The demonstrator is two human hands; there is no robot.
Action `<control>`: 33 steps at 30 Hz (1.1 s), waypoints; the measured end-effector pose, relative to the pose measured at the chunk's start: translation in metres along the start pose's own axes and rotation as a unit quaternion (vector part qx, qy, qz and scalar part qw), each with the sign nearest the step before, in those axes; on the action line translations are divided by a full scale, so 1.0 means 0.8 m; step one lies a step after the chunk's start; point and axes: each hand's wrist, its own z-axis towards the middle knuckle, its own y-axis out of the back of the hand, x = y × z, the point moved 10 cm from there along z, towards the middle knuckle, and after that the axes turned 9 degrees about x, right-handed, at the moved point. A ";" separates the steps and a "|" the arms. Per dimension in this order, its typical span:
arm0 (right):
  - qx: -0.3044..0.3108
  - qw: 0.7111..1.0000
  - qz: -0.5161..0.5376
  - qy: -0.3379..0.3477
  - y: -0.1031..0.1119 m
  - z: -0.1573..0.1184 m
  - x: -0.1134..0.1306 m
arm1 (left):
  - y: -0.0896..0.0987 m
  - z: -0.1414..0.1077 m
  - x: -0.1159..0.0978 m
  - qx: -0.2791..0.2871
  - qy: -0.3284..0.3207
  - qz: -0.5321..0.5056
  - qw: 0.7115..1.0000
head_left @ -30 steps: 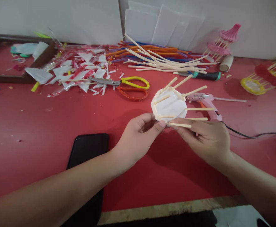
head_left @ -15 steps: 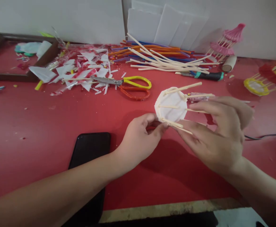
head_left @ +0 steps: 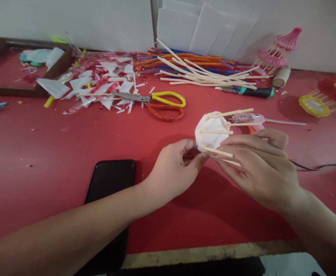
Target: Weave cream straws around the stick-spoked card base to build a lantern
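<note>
A white, roughly round disc (head_left: 214, 134) with a cream rim and several cream sticks standing out from it is tilted, its sticks pointing right. My left hand (head_left: 175, 168) pinches the lower left edge of the rim between thumb and fingers. On the other side, my right hand (head_left: 260, 168) has its fingers at the lower right of the disc, around the lower sticks. Its fingertips are partly hidden among the sticks. Behind the disc lies a pink glue gun (head_left: 242, 117) with a cord.
Scissors (head_left: 162, 100) lie beyond my hands, beside plastic and paper scraps (head_left: 107, 82). Cream sticks (head_left: 205, 74) are piled at the back. A black phone (head_left: 110, 180) lies under my left forearm. Pink (head_left: 280, 51) and yellow-red (head_left: 314, 105) stick models stand at right.
The disc has shifted slightly right and turned, with its sticks more to the right. My right hand's raised fingers have come down lower and left, uncovering more of the glue gun.
</note>
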 end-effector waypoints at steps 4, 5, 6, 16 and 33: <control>-0.002 1.000 -0.002 0.021 -0.001 0.000 0.004 | -0.002 0.002 0.000 0.013 -0.005 -0.012 1.000; -0.004 1.000 -0.001 0.030 -0.001 0.000 0.005 | -0.003 0.002 0.000 0.016 -0.008 -0.015 1.000; -0.009 0.999 0.000 0.038 0.000 -0.001 0.006 | -0.003 0.002 0.000 0.019 -0.010 -0.017 1.000; -0.035 0.998 0.018 0.039 0.008 -0.001 0.005 | -0.006 0.001 0.002 0.032 0.007 -0.033 0.999; -0.023 0.998 0.063 0.015 0.003 0.002 -0.005 | -0.011 0.004 0.010 0.045 0.038 -0.088 0.994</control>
